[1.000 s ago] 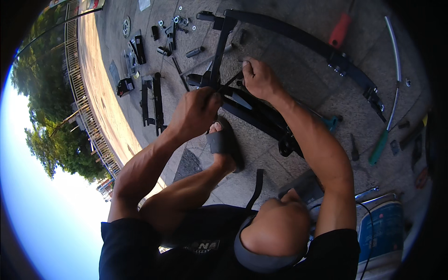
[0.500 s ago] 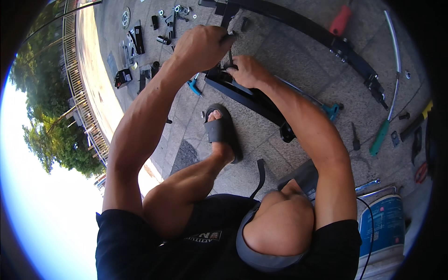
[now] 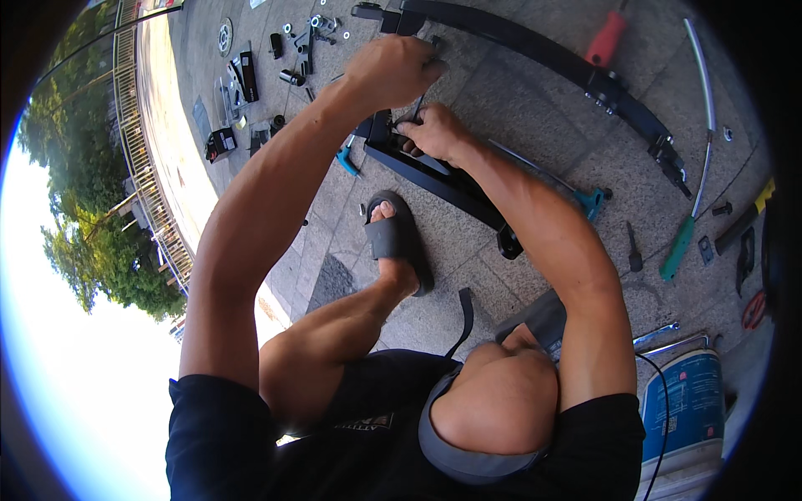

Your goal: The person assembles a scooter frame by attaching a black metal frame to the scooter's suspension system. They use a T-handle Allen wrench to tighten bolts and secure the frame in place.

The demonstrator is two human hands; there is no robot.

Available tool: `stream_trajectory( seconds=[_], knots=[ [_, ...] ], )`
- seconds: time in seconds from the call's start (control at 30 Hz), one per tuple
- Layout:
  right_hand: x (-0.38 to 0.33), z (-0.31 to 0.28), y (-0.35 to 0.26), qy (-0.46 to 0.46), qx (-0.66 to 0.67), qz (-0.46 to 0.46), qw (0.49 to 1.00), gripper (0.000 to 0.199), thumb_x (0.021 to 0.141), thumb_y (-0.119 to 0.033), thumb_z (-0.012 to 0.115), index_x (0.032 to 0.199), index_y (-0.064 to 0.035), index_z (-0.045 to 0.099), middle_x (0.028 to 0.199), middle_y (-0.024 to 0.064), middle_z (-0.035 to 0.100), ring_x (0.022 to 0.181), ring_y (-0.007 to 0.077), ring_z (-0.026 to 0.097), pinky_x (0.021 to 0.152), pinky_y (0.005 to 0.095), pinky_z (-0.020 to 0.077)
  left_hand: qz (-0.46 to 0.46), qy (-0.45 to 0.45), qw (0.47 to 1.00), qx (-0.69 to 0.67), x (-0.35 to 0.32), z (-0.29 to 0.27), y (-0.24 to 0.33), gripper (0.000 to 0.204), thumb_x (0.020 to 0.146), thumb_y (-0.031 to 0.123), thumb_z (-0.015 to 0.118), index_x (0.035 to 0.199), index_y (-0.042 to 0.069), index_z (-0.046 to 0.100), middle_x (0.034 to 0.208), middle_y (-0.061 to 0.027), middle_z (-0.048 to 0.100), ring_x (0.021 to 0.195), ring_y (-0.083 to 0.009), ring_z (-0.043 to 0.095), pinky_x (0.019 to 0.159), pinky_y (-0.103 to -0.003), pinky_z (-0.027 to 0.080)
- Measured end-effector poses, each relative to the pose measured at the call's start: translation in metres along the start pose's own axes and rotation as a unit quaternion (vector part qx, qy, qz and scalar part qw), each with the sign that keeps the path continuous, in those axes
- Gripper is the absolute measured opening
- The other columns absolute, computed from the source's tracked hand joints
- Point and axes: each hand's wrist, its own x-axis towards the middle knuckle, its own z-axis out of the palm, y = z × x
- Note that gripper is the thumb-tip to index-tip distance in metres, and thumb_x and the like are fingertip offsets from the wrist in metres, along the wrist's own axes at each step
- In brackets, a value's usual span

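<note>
My left hand (image 3: 393, 71) is closed with its knuckles up, over a black frame piece (image 3: 439, 178) lying on the paving. A thin dark rod (image 3: 418, 107) shows below its curled fingers and runs down toward my right hand (image 3: 432, 134). The fingers of my right hand are bent and pressed together at the near end of that frame piece; what they pinch is hidden. Just beyond both hands lies a long curved black bar (image 3: 518, 40). A teal-handled hex key (image 3: 347, 160) rests left of the frame piece, and another teal T-handle tool (image 3: 591, 200) lies to its right.
A red-handled tool (image 3: 606, 39), a green-handled screwdriver (image 3: 678, 249) and a yellow-and-black tool (image 3: 752, 215) lie to the right. Small metal parts, a disc (image 3: 225, 37) and a black box (image 3: 220, 144) are at the far left. A blue bucket (image 3: 689, 397) stands at the lower right.
My left hand has turned and shifted slightly up and to the right. My right hand stays nearly in place, moving only a little down.
</note>
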Motion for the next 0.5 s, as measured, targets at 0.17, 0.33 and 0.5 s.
stream_trajectory(
  seconds=[0.17,0.33,0.5],
  knots=[
    [-0.001,0.003,0.002,-0.019,0.087,0.036,0.995,0.014,0.09,-0.01,0.062,0.091,0.0033,0.066,0.076,0.0084,0.068,0.063,0.0121,0.064,0.058,0.0276,0.0525,-0.009,-0.054,0.998,0.011,0.016,0.011,0.0,0.029,0.089,0.032,0.058,0.092,0.005,0.069,0.079,-0.0186,0.067,0.077,-0.0374,0.066,0.071,-0.045,0.054],
    [-0.002,-0.002,0.003,0.035,-0.206,-0.106,0.972,0.028,0.088,-0.026,0.067,0.089,0.0026,0.068,0.086,0.017,0.069,0.077,0.0268,0.068,0.072,0.0373,0.0527,0.066,-0.055,0.996,0.003,0.024,0.008,-0.008,0.027,0.09,0.028,0.059,0.093,0.004,0.07,0.081,-0.0185,0.068,0.076,-0.0361,0.066,0.071,-0.043,0.053],
    [-0.002,-0.007,0.0,0.037,-0.286,-0.125,0.949,0.038,0.085,-0.036,0.068,0.093,0.0007,0.068,0.092,0.0218,0.068,0.089,0.0361,0.066,0.081,0.042,0.0501,0.023,-0.071,0.997,0.008,0.015,-0.001,-0.01,0.028,0.09,0.03,0.057,0.095,0.006,0.07,0.082,-0.0182,0.068,0.08,-0.0364,0.066,0.073,-0.043,0.054]
  ],
)
